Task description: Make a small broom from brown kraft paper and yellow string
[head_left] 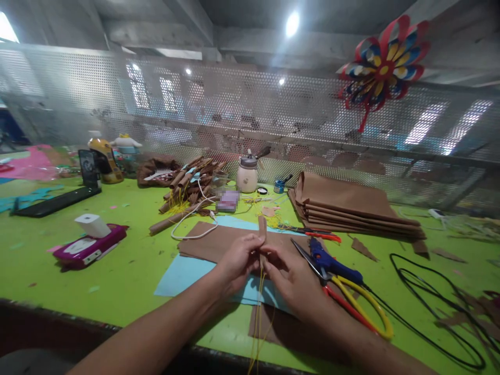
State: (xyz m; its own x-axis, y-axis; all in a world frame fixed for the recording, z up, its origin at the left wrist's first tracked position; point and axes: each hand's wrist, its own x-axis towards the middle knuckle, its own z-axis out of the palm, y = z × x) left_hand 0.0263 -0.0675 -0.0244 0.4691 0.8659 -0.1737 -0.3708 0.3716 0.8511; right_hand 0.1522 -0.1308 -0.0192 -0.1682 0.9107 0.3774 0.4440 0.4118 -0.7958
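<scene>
Both hands meet over the middle of the table, pinching a narrow folded strip of brown paper (262, 227) that stands up between them. My left hand (241, 259) is closed on its left side; my right hand (288, 273) is closed on its right, low down. Thin yellow strings (259, 317) hang from the strip toward the table's front edge. Beneath the hands lie a brown paper sheet (207, 242) and light blue sheets (187, 273). Another brown piece (281, 328) lies nearer the front. Fingers hide the lower part of the strip.
Right of my hands are scissors (346, 299) with red and yellow handles and a blue glue gun (332, 263) with a black cord (422, 297). Behind stand stacked brown paper (351, 203), a jar (247, 174) and rolled brown pieces (191, 182). A purple power strip (91, 245) sits left.
</scene>
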